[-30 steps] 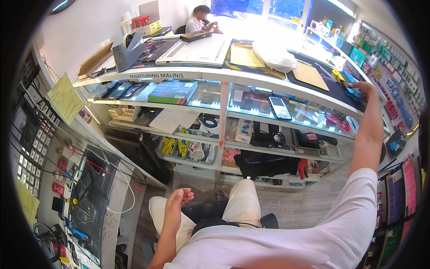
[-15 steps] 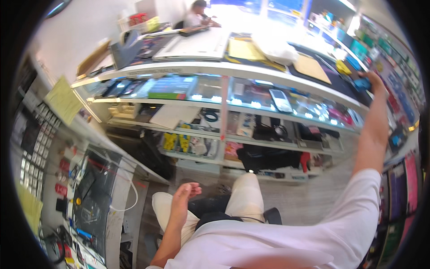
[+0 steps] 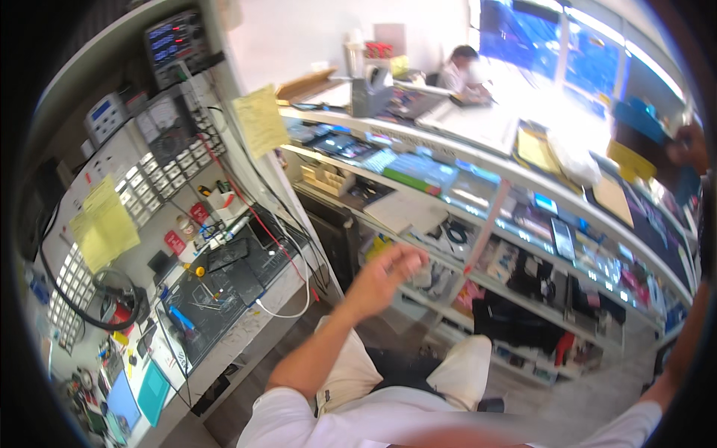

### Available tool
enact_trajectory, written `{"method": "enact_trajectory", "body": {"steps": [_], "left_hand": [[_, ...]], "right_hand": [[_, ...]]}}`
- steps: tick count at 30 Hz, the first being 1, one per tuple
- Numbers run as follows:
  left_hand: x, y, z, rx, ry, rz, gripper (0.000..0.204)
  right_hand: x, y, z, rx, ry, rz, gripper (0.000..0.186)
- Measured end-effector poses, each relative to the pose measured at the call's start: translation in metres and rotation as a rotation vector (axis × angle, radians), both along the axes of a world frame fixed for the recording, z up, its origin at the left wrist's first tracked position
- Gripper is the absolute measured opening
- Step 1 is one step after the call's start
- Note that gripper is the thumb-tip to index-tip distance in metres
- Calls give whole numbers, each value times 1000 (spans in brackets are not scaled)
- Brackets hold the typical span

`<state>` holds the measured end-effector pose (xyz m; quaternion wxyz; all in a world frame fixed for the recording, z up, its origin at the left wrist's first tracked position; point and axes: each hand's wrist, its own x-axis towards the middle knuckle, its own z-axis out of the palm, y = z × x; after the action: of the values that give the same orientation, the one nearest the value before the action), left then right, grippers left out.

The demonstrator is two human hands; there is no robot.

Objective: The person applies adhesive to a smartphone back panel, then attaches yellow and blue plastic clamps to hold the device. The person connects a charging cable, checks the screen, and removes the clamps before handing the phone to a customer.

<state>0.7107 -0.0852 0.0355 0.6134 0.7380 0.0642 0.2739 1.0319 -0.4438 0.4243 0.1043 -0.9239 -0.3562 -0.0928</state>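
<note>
Up at the far right, my right hand (image 3: 688, 148) is closed on a dark object with blue and yellow parts (image 3: 635, 138). It is held in the air above the end of the long counter (image 3: 470, 149), and motion blur hides its exact kind. My left hand (image 3: 385, 278) hangs in the air over my lap, in front of the shelves. Its fingers are loosely curled in, and nothing shows in them. On my left is a workbench with a black work mat (image 3: 224, 287), and a white cable (image 3: 302, 302) loops off its edge.
A glass display case (image 3: 418, 175) under the counter holds phones and boxes. Small-parts drawers (image 3: 160, 175), a power supply (image 3: 175, 45) and a yellow paper (image 3: 260, 119) are at left. Another person (image 3: 457, 78) sits beyond the counter.
The view has swung left, bringing more of the workbench in. My right hand has lifted the blue and yellow object off the counter. My left hand has risen a little, its fingers still curled.
</note>
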Motion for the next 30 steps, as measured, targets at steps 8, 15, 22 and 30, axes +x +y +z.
{"method": "enact_trajectory", "body": {"steps": [8, 15, 22, 30], "left_hand": [[-9, 8, 152, 576, -413, 128, 53], [-59, 0, 136, 451, 277, 88, 46], [-118, 30, 63, 209, 286, 296, 40], [-263, -15, -51, -479, -165, 880, 47]], "right_hand": [[-161, 150, -80, -399, -264, 392, 29], [-261, 241, -102, -743, -148, 872, 29], [-304, 315, -134, -627, -263, 1307, 41], [-261, 409, -204, 205, 119, 1240, 43]]}}
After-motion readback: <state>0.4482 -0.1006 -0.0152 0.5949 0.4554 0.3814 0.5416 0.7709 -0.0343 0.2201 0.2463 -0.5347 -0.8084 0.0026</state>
